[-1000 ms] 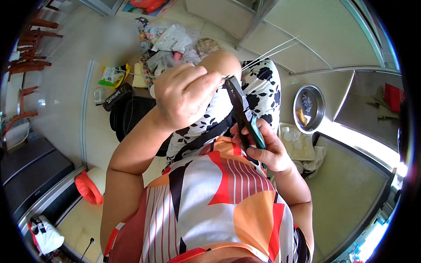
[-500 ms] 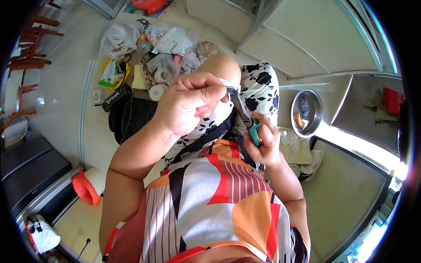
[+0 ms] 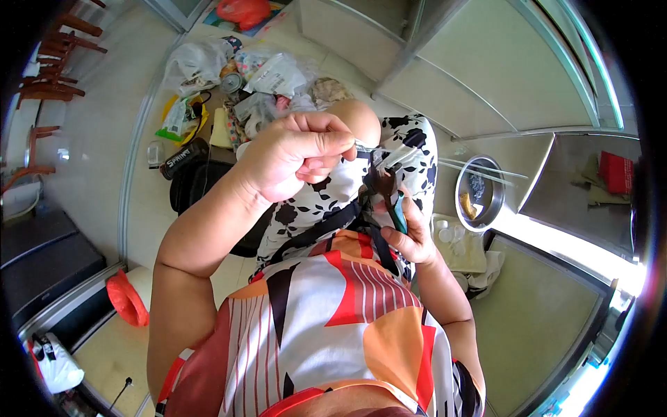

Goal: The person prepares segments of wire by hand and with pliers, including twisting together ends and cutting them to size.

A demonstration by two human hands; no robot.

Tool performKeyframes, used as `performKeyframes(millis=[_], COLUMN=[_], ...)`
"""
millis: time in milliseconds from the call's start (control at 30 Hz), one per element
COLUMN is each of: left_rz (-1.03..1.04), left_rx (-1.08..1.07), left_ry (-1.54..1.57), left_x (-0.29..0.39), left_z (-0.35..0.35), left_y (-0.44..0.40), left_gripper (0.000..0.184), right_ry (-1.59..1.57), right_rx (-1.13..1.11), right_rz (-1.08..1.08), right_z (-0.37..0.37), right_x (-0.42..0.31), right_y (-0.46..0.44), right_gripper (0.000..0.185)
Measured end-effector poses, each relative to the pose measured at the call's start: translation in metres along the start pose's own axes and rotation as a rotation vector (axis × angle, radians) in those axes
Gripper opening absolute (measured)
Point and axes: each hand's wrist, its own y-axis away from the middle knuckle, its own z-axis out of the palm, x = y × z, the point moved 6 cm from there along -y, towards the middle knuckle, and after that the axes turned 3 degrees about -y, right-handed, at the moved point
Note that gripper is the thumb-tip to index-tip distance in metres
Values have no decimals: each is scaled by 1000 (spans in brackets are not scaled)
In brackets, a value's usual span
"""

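My left hand is closed in a pinch on the end of a thin pale strand, above my lap. My right hand is wrapped round the green-handled pliers. Their dark, blurred jaws point up toward my left fingertips. The thin strands stretch to the right from near the jaws, over the metal bowl. Whether the jaws touch the strand cannot be made out.
Plastic bags lie on the floor ahead. A black bottle and a clear jar are to the left. Small clear cups sit on a cloth at the right. Cabinets stand ahead right.
The strands, pointing up and right a second ago, now lie more level toward the bowl. My left hand has turned, and the pliers look more upright and blurred.
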Motion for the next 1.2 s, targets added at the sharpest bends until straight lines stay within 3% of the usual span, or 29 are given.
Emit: performKeyframes(millis=[233, 333, 367, 500, 567, 633, 833, 1033, 1200], left_rz=[-36, 195, 533, 1164, 1335, 1467, 1394, 1441, 1313], left_rx=[-30, 49, 146, 54, -66, -168, -303, -269, -182], left_ry=[40, -422, -945, -1953, -2131, -2233, -2374, -2385, -2227], left_x=[4, 25, 41, 54, 45, 36, 33, 28, 35], left_z=[-2, -2, 9, 51, 64, 68, 65, 65, 66], left_y=[-1, -1, 3, 32, 40, 43, 45, 46, 44], left_gripper=[10, 11, 8, 12, 14, 16, 14, 5, 9], right_ry=[-253, -455, -520, -807, -951, -765, -532, -396, -254], right_rx=[-123, -155, -142, -164, -162, -161, -179, -145, -116], right_rz=[115, 157, 208, 308, 388, 461, 606, 581, 507], right_z=[7, 17, 21, 27, 27, 14, 6, 9, 5], right_x=[1, 5, 4, 0, -10, -20, -42, -40, -33], right_y=[11, 8, 10, 12, 11, 13, 12, 7, 8], right_gripper=[31, 32, 32, 39, 42, 41, 35, 30, 28])
